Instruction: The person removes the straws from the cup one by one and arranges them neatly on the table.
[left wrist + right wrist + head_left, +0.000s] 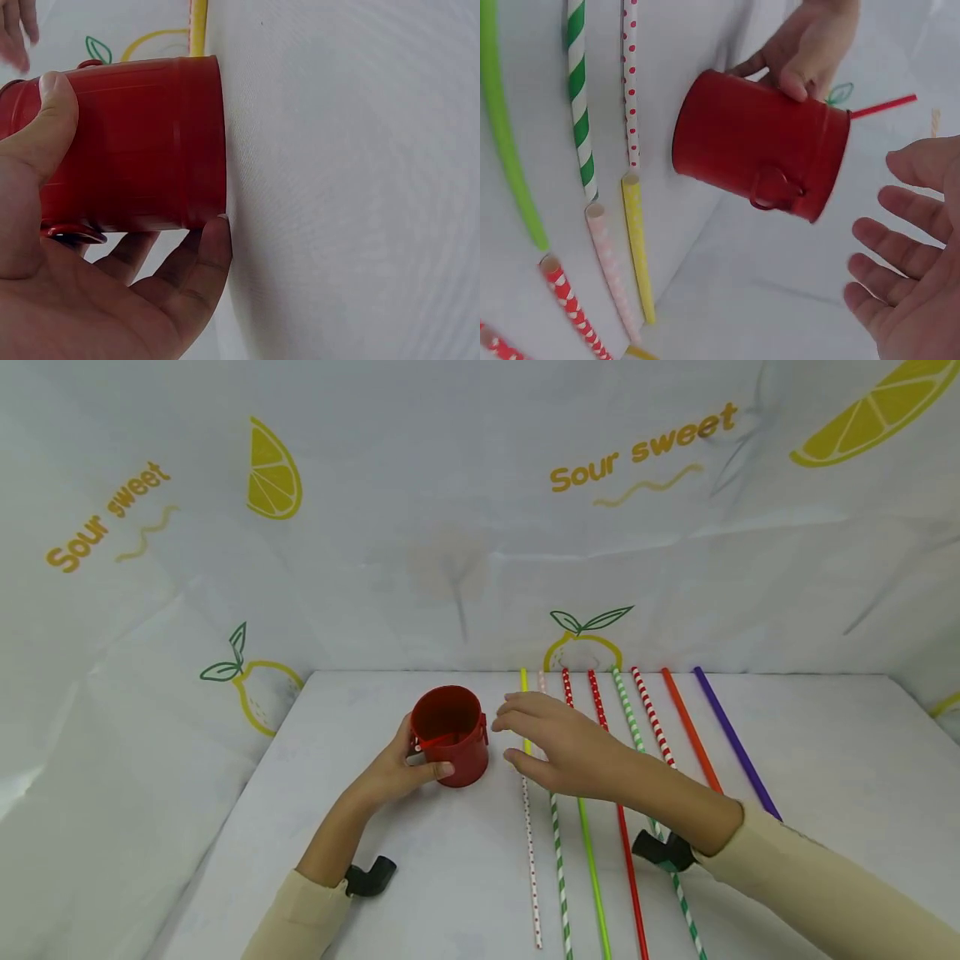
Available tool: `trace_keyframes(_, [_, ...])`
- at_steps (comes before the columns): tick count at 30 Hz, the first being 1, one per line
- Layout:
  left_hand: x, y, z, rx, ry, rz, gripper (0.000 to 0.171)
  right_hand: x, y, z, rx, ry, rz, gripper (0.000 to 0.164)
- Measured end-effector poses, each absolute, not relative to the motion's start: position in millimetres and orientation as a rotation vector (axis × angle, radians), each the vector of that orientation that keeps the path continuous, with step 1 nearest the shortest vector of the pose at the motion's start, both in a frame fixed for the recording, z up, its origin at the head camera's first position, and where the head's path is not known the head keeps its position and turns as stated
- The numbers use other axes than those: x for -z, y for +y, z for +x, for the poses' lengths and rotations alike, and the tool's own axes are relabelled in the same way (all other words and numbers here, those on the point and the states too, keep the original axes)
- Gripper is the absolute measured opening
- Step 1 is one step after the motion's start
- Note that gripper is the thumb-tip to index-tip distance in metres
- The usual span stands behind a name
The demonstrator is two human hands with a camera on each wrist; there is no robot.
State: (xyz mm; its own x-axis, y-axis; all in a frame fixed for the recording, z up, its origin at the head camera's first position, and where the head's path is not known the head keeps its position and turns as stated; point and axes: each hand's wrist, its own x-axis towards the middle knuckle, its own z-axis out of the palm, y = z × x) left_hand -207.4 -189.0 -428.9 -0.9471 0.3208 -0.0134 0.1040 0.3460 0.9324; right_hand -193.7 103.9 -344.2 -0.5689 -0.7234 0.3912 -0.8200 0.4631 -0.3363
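Observation:
A small red metal bucket point(467, 766) with little looped ears stands on the white table, its mouth tipped toward the head camera. My left hand point(392, 774) grips it from the left, thumb across the front and fingers round the far side. Inside leans a thin red straw point(885, 106), its end poking out past the rim in the right wrist view. Just right of the bucket, my right hand point(562, 745) hovers with fingers spread and nothing in it. Beneath that hand lies a yellow straw point(637, 247), with a red-dotted white straw point(631, 90) end to end with it.
Several paper straws lie in two rows to the right, among them a green-striped one point(560, 877), a lime green one point(592, 868), an orange one point(690, 727) and a purple one point(731, 735). A white lemon-print cloth point(450, 527) rises behind the table.

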Motion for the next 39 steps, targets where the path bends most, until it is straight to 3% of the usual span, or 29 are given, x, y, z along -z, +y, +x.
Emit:
trace_keyframes(5, [428, -188, -208, -1.625, 2.437, 0.396, 0.087, 350, 80, -204, -0.658, -2.566, 1.417, 0.053])
trace_keyframes(8, [427, -188, -208, -1.617, 2.439, 0.404, 0.089, 355, 67, -209, -0.564, -2.596, 1.423, 0.056])
trace_keyframes(16, [424, -191, -207, -1.614, 2.406, 0.407, 0.09, 367, 35, -209, -0.397, -2.567, 1.409, 0.049])
trace_keyframes(26, [424, -189, -206, -1.611, 2.403, 0.388, 0.087, 369, 25, -208, -0.648, -2.55, 1.312, 0.022])
trace_keyframes(39, [427, -191, -207, -1.614, 2.417, 0.392, 0.089, 368, 28, -208, -0.839, -2.474, 1.263, 0.015])
